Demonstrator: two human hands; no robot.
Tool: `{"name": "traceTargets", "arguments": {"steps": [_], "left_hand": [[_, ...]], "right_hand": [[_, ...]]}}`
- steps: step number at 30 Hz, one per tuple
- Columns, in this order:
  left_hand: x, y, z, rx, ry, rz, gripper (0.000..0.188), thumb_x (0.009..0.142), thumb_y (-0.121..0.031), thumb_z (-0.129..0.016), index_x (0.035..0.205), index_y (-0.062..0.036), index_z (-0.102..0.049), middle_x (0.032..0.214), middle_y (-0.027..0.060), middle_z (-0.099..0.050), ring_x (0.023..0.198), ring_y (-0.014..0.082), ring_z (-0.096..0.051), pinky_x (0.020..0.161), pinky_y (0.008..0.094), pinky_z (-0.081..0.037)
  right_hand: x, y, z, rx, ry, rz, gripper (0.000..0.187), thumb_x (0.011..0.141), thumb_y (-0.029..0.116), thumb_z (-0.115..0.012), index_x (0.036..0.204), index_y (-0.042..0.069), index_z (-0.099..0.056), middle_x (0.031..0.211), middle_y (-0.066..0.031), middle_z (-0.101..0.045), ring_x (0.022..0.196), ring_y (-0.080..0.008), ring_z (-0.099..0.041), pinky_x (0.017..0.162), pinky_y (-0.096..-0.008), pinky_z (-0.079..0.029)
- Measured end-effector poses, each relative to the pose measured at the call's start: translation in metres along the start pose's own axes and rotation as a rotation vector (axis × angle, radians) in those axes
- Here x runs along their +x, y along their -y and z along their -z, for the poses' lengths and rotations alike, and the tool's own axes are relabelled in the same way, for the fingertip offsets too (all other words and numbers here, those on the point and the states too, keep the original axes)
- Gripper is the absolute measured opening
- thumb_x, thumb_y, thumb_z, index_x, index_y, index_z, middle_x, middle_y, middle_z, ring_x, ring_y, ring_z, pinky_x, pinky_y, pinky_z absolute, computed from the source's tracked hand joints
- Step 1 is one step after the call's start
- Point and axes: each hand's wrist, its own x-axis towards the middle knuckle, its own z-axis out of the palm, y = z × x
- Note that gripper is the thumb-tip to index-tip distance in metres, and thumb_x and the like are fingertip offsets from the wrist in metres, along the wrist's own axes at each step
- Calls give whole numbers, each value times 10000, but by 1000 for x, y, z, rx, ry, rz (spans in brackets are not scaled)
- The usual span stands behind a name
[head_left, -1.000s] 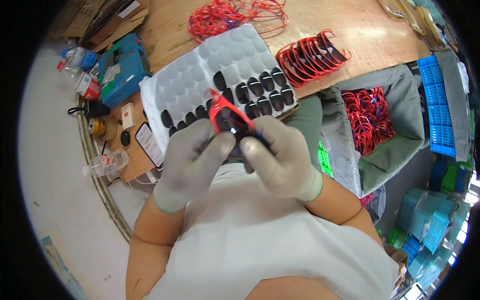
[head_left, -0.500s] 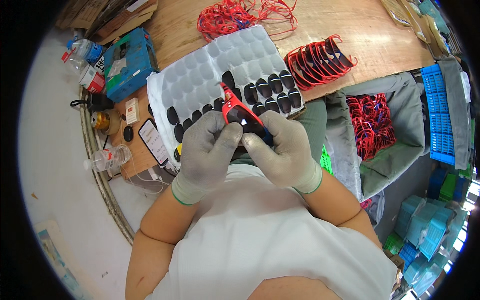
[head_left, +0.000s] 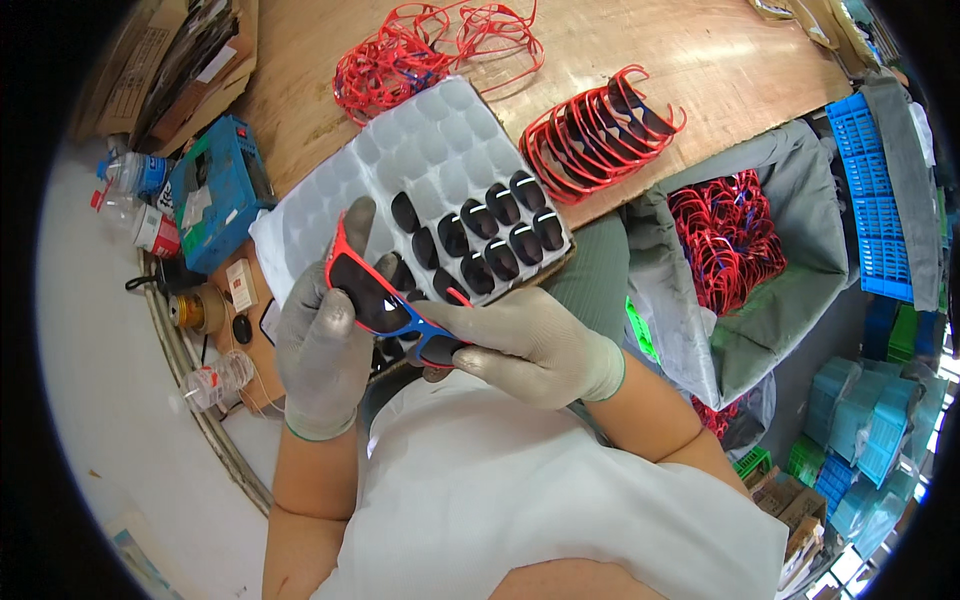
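Between my two gloved hands is a pair of red and blue sunglasses (head_left: 372, 301) with dark lenses, tilted down to the right. My left hand (head_left: 325, 345) grips the frame at its left end, thumb against the lens and a finger raised behind. My right hand (head_left: 530, 345) pinches the other end near the second lens, which the fingers partly cover. Just beyond lies a white moulded tray (head_left: 395, 150) with round pockets. Several loose dark lenses (head_left: 503, 205) sit in its right and near pockets; my hands hide some of them.
A row of red sunglasses (head_left: 600, 135) stands right of the tray, with tangled red frames (head_left: 390, 70) behind it. At right, a grey-lined bin (head_left: 790, 330) holds more red frames. A blue box (head_left: 225, 190) and plastic bottles (head_left: 220, 380) are at left.
The sunglasses have turned to show both lenses and the blue bridge. My hands have moved left and apart, to opposite ends of the frame. The whole view has shifted.
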Motion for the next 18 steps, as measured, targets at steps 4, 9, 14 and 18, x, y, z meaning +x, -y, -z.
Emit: {"name": "traceTargets", "arguments": {"steps": [4,9,14,18], "left_hand": [[33,9,-12,22,19,33,578,929,-343,-697,1310,61,-536,1589,228,-333,1492,295,-301,1185,500,-260],[82,27,-29,112,98,51,469,954,-302,-664,1253,42,-553,1565,220,-378,1443,290,-381,1157,409,-322],[178,32,35,670,-73,73,367,951,-174,-616,1247,37,-567,1386,208,-550,1280,249,-523,1092,379,-382],[299,37,122,1090,-417,130,617,895,-415,-686,1299,34,-563,1265,171,-605,1156,246,-570,982,351,-441]], "right_hand": [[7,-2,32,33,-35,-38,475,925,48,-514,1388,-57,-498,792,-181,-642,681,-289,-664,664,-352,-514],[36,-6,66,28,-203,-122,355,929,50,-530,1270,-47,-554,896,-206,-649,782,-342,-654,723,-402,-511],[39,-51,181,-997,-673,145,302,851,-28,-609,1141,43,-652,800,-149,-622,725,-334,-612,656,-421,-505],[5,-103,306,-1267,-719,-481,203,934,152,-553,1091,49,-628,905,-250,-674,891,-423,-661,767,-501,-523]]}}
